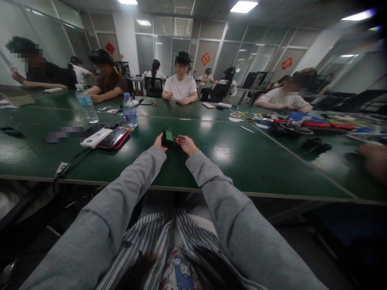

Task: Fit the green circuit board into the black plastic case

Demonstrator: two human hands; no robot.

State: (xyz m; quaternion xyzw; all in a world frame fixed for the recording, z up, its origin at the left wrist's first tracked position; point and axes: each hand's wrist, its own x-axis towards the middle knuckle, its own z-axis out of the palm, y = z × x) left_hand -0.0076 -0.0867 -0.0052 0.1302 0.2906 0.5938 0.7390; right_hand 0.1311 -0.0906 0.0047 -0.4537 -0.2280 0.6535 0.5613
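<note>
My left hand (160,143) is closed around a small black device with a lit green screen (169,135), held just above the green table. Its screen is tilted up toward me; whether it is a phone or another gadget I cannot tell. Just right of the device is my right hand (188,145), its fingers loosely bent and apart, the tips close to the device's edge. I see nothing held in that hand. Both forearms, in grey sleeves, reach over the table's near edge.
Left of my hands lie a white power bank (96,138) with a cable and a red-edged phone (114,139). Two water bottles (130,110) stand behind them. Tangled cables (256,117) and a pen (247,129) lie to the right. Several people sit around the table (211,169).
</note>
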